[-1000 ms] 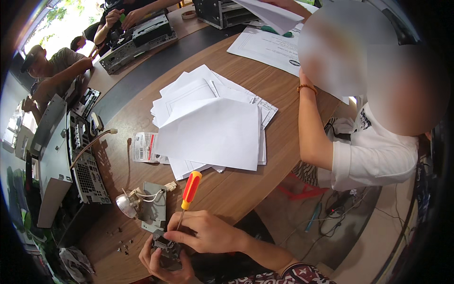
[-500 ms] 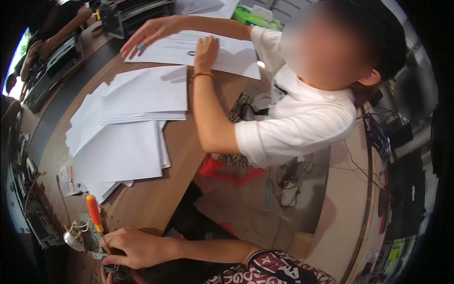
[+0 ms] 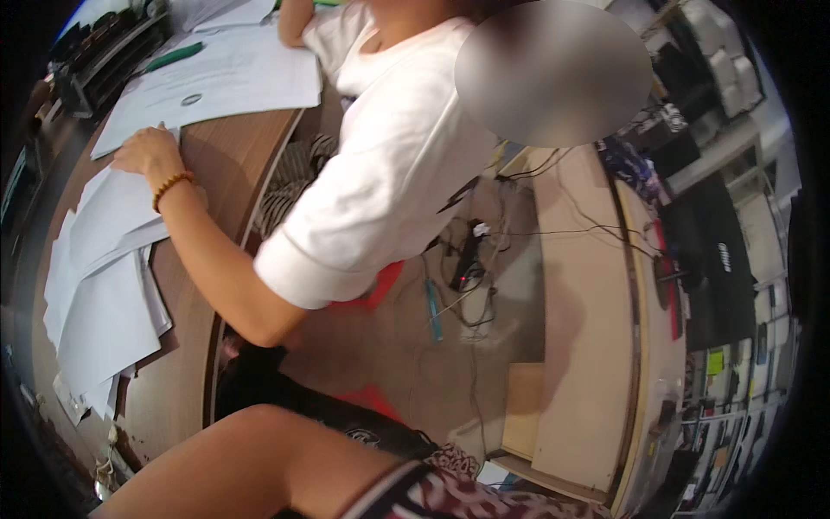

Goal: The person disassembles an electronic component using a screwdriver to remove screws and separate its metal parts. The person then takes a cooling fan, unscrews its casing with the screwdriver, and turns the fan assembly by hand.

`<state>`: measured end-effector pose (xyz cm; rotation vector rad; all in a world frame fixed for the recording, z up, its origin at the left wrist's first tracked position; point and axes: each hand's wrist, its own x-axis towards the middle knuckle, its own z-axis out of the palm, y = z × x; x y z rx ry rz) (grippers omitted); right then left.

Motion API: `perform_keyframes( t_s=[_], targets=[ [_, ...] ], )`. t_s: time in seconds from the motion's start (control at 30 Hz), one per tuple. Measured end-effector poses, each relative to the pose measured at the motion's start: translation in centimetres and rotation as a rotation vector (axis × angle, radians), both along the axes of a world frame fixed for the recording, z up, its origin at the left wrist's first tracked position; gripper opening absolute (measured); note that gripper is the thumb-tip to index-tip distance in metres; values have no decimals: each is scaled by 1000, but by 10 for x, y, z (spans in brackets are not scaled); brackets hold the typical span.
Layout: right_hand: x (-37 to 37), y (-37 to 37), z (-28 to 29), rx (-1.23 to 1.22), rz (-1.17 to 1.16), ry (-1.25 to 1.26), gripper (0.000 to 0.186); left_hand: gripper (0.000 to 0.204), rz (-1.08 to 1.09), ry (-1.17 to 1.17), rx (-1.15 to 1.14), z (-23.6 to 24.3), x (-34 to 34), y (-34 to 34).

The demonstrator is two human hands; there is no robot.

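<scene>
My bare right arm (image 3: 259,458) crosses the lower edge, bent at the elbow, below a dark red and white patterned sleeve (image 3: 450,493). Its hand lies beyond the frame, so what it holds is hidden. My left hand does not show either. Close to the forearm, at the lower left, is a small shiny metal part (image 3: 104,480), partly cut off by the dark rim. Past it, loose white sheets (image 3: 108,316) lie in a fanned pile on the wooden table (image 3: 186,333).
A co-worker in a white shirt (image 3: 389,173) sits across the table corner, one hand (image 3: 149,157) on the pile. Beyond lie a large printed sheet (image 3: 233,78) and a slim green object (image 3: 175,57). Cables (image 3: 471,268) and a blue strip (image 3: 433,311) are on the floor.
The view has swung right, and my hand and the orange-handled screwdriver beside it have left the frame. The co-worker's near hand has gone from the printed sheet to the paper pile.
</scene>
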<state>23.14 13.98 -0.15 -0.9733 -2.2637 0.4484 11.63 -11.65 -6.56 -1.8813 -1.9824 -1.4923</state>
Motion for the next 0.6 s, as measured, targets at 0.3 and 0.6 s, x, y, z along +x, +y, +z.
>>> perform_keyframes(
  t_s=[0.3,0.6],
  targets=[
    [164,53,-81,-19,-478,-388,45,51,12,1,1,-3,8,3],
    [262,-291,-101,-1112,-206,316,29,53,128,-140,-73,13,16,5]
  ],
)
